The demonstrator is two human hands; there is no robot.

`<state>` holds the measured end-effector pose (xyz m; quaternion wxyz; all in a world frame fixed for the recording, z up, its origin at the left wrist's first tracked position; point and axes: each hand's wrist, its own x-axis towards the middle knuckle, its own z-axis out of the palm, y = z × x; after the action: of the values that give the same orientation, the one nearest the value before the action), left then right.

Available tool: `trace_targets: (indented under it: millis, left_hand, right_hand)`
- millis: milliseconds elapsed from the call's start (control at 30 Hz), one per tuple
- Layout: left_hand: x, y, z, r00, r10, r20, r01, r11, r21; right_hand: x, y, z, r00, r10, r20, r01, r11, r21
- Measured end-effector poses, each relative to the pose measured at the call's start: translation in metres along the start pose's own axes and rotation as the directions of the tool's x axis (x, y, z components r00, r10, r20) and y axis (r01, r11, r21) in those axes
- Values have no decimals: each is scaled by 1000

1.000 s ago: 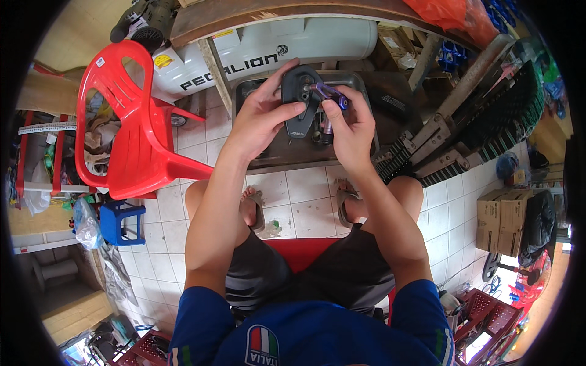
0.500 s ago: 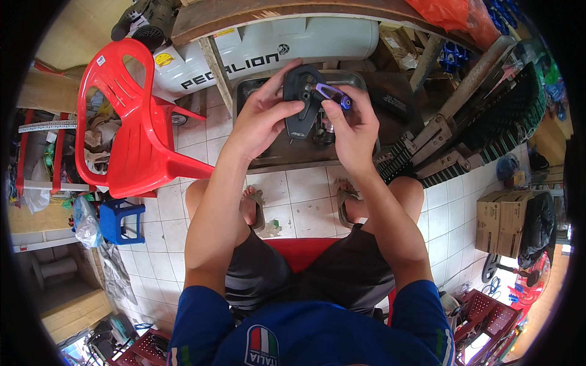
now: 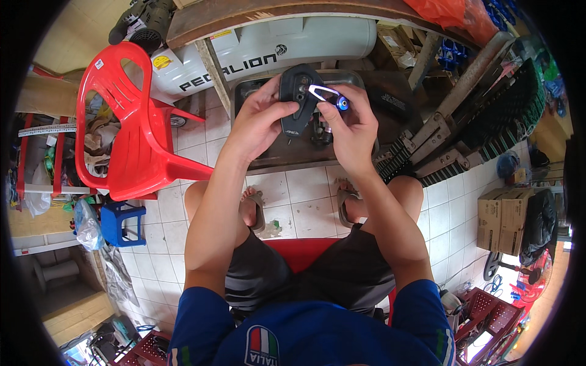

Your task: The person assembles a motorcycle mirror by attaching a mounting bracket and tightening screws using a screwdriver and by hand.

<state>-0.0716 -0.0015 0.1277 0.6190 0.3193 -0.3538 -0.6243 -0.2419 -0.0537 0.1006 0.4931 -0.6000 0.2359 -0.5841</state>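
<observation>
In front of me, above a metal tray, my left hand is closed on a flat black part that is rounded at the far end and tapers toward me. Its thumb presses on the part's upper face, beside a few small holes or bolts. My right hand pinches a small purple metal piece, an open loop with a round blue end, between thumb and fingers. The loop's far tip meets or overlaps the black part; I cannot tell whether they are joined. Small metal parts lie in the tray below, partly hidden by my hands.
A red plastic chair and blue stool stand left. A white tank lies beneath the wooden bench. To the right are a dark metal frame with netting and cardboard boxes.
Both hands and the black part have shifted very slightly left. The purple loop has turned a little, so its face catches more light and its round blue end shows.
</observation>
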Motion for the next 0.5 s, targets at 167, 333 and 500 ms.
trace_targets:
  millis: [167, 333, 500]
  left_hand:
    - [-1, 0, -1, 1000, 18, -8, -18, 1000, 1]
    - [-2, 0, 0, 999, 31, -20, -31, 999, -6]
    - [-2, 0, -3, 1000, 17, -23, -17, 1000, 4]
  right_hand:
    - [-1, 1, 0, 1000, -17, 9, 17, 1000, 1]
    - [-2, -1, 0, 1000, -18, 13, 18, 1000, -6]
    - [-2, -3, 2, 1000, -14, 5, 14, 1000, 4]
